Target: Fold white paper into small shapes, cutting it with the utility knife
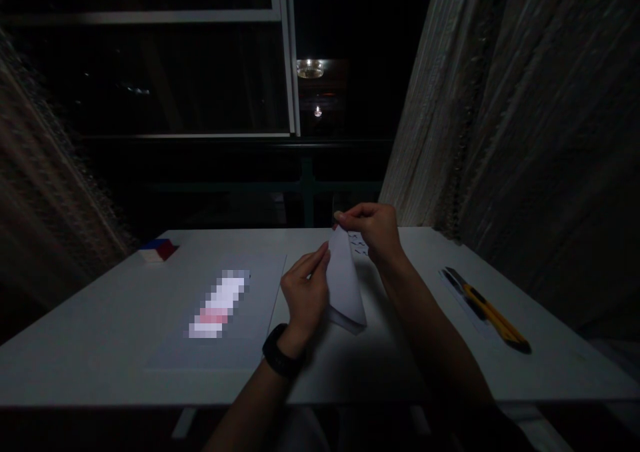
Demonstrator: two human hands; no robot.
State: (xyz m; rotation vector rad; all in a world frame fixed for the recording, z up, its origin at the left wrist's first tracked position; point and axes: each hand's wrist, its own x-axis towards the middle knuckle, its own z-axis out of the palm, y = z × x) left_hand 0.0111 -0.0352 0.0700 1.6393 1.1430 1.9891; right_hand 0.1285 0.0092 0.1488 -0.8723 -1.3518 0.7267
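Between our two hands, raised off the worktop (100, 332), stands the folded paper (345, 285), a narrow white piece that tapers towards its upper end and tilts slightly to the left. Our right hand (373, 229) is closed on that upper end, thumb and fingertips pinched together over the tip. We judge that this pinch carries the weight and sets the tilt. Our left hand (303, 295), with a black wristband (281, 352) below it, is clamped on the left long edge about halfway down, fingers curled behind and thumb laid along the front. That grip appears to steady the edge and hold the layers together. The lower corner of the folded paper hangs just above the worktop; we cannot tell whether it touches, because the light is low. Both hands are therefore in contact with the piece, the right above and beyond it, the left beside and below it, and they stand close together without touching each other. Just left of the left hand, a flat sheet (240, 345) lies square on the worktop, likely set aside within easy reach. Further left and beyond, a small red and blue block (157, 249) rests near the far edge. Well to the right of the right hand, a yellow utility knife (495, 315) lies flat, apart from both hands. Beyond the hands are a dark window (200, 72) and, on the right, a curtain (525, 139).
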